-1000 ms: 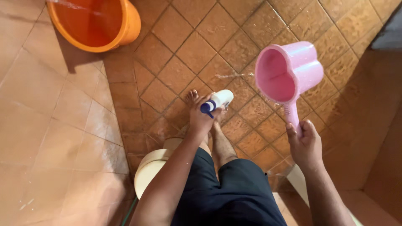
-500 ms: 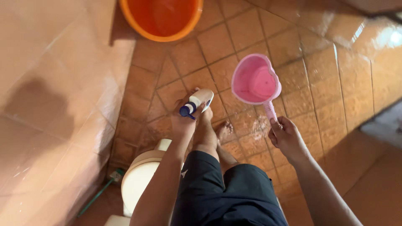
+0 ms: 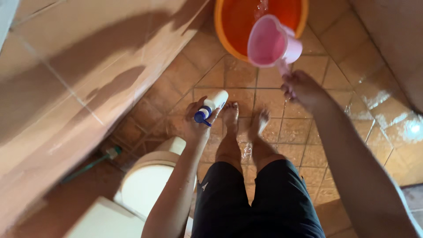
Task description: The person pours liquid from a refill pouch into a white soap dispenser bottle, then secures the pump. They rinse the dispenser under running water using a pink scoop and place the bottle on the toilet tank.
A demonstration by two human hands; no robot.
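My left hand (image 3: 196,121) grasps a white bottle with a blue cap (image 3: 212,105), held low over the wet tiled floor (image 3: 335,79), just left of my bare feet (image 3: 244,119). My right hand (image 3: 302,88) clenches the handle of a pink heart-shaped dipper (image 3: 271,42), raised over the near rim of the orange bucket (image 3: 224,31) by the tiled wall (image 3: 79,66). The toilet (image 3: 150,180) sits below my left arm.
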